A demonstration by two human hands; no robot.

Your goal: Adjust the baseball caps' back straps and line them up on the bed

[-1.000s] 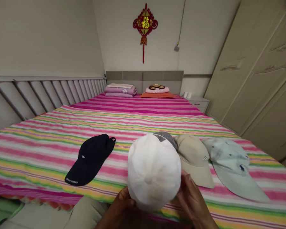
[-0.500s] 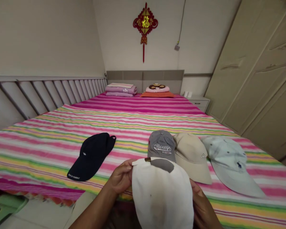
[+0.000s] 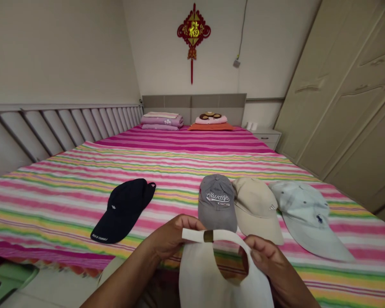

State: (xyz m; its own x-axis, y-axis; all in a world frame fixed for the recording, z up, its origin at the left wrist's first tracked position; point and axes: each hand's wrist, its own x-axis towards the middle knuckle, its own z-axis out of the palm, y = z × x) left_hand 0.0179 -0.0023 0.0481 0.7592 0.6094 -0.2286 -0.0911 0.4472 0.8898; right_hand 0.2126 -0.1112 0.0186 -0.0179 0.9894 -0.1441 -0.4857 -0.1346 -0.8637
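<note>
A white baseball cap (image 3: pixel 199 273) is held low in front of me, its back opening and strap with a brass-coloured buckle facing me. My left hand (image 3: pixel 170 235) pinches the strap's left end near the buckle. At the right end of the strap, my right hand (image 3: pixel 265 256) grips the cap's edge between thumb and fingers. Just beyond it lie a grey cap (image 3: pixel 216 201) with white lettering, a beige cap (image 3: pixel 258 209) and a pale blue-white cap (image 3: pixel 308 218), side by side and touching or overlapping. A dark navy cap (image 3: pixel 125 209) lies apart on the left.
The caps lie on a striped bedspread (image 3: pixel 167 167). Folded purple bedding (image 3: pixel 162 122) and a pink-and-orange pile (image 3: pixel 211 124) sit by the headboard (image 3: pixel 218 105). A slatted rail (image 3: pixel 67 128) runs along the left. A green stool (image 3: pixel 13 282) stands at lower left; a wardrobe (image 3: pixel 346 107) is right.
The white cap has tilted so its back opening now shows more clearly. My right hand has moved up to the strap's right end, while my left hand keeps hold of the left.
</note>
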